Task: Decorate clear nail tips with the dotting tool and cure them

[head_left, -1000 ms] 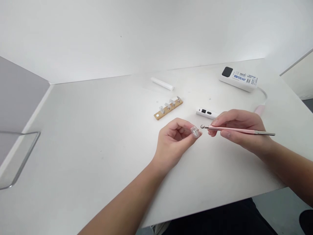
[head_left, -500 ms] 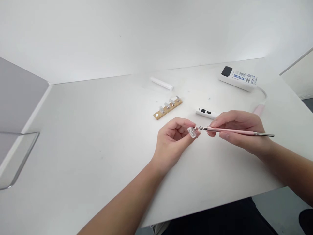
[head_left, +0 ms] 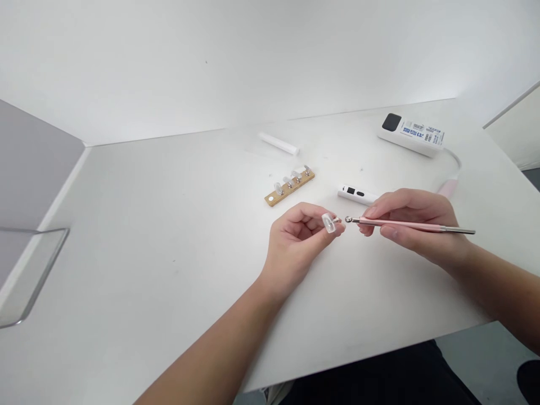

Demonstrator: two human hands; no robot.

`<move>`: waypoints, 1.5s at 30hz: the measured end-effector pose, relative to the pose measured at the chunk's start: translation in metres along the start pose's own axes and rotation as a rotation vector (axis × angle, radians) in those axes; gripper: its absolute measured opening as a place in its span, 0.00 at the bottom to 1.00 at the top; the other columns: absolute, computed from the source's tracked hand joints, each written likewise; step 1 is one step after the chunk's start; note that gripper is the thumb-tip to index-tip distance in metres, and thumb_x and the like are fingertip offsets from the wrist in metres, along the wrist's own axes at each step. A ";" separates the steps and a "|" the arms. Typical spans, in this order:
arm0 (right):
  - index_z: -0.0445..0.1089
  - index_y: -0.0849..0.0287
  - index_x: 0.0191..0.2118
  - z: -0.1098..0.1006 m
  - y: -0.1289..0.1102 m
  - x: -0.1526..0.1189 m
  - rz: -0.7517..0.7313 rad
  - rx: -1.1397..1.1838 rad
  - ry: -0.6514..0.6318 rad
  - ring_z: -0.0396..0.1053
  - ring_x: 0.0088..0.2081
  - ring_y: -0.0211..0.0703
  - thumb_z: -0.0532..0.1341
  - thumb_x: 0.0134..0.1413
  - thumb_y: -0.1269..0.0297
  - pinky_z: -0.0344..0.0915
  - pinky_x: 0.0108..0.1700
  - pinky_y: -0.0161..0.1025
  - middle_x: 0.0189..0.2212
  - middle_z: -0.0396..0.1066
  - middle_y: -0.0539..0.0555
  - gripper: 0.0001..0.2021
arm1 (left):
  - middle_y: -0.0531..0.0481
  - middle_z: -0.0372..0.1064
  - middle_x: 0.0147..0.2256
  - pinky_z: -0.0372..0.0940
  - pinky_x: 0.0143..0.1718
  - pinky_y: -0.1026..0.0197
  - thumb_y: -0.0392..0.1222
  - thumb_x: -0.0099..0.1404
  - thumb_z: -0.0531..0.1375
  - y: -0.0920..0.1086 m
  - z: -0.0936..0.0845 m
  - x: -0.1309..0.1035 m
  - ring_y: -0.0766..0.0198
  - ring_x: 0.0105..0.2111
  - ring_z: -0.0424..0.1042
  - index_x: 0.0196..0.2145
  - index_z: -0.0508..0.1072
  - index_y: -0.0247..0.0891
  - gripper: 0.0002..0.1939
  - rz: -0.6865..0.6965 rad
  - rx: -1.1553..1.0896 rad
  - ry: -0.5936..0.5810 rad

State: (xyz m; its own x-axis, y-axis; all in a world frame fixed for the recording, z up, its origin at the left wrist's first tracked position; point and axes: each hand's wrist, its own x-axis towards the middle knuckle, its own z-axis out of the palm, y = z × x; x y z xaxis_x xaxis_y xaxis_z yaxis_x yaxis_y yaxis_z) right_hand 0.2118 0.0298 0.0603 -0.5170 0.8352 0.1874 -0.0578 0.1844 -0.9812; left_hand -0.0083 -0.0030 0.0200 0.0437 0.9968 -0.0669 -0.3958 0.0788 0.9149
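Observation:
Between the thumb and fingers of my left hand is the small metal stem of a clear nail tip, whose transparent end sticks up to the left. My right hand grips a pink pen-like tool with silver ends, held almost level. Its round silver ball end points at my left fingertips, a small gap away. Behind my hands lies a wooden strip bearing several more clear nail tips on small metal stands.
A white handheld device with a dark display lies partly behind my right hand. Farther back are a white stick and a white box with a cable to a pink piece. A metal-edged frame stands at the left.
My left hand has turned the nail tip slightly, and its clear end now sits a little farther left and higher. The pink tool has shifted very slightly right.

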 end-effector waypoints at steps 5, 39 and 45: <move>0.84 0.47 0.47 0.000 -0.001 0.000 -0.009 0.036 0.024 0.80 0.39 0.38 0.68 0.61 0.78 0.79 0.45 0.36 0.37 0.83 0.50 0.17 | 0.52 0.80 0.31 0.73 0.35 0.64 0.35 0.61 0.74 0.000 -0.002 0.000 0.66 0.32 0.78 0.34 0.85 0.43 0.04 -0.008 0.036 -0.033; 0.83 0.45 0.46 -0.003 0.000 -0.004 0.001 -0.060 0.051 0.82 0.41 0.48 0.70 0.64 0.66 0.81 0.43 0.46 0.38 0.85 0.54 0.08 | 0.51 0.79 0.30 0.73 0.31 0.62 0.39 0.60 0.76 0.006 0.002 -0.001 0.64 0.31 0.77 0.32 0.83 0.41 0.06 0.049 0.133 -0.032; 0.83 0.46 0.47 -0.002 0.000 -0.004 -0.019 -0.090 0.014 0.83 0.44 0.50 0.70 0.64 0.66 0.81 0.45 0.48 0.41 0.85 0.55 0.09 | 0.51 0.82 0.30 0.79 0.37 0.61 0.38 0.60 0.77 0.004 0.002 -0.002 0.63 0.32 0.82 0.31 0.77 0.39 0.11 -0.009 0.056 -0.017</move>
State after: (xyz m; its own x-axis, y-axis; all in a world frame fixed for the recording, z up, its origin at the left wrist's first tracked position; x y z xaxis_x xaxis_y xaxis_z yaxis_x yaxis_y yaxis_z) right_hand 0.2158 0.0278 0.0594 -0.5042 0.8382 0.2077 0.0093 0.2458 -0.9693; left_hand -0.0078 -0.0042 0.0251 0.0631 0.9956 -0.0691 -0.3437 0.0866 0.9351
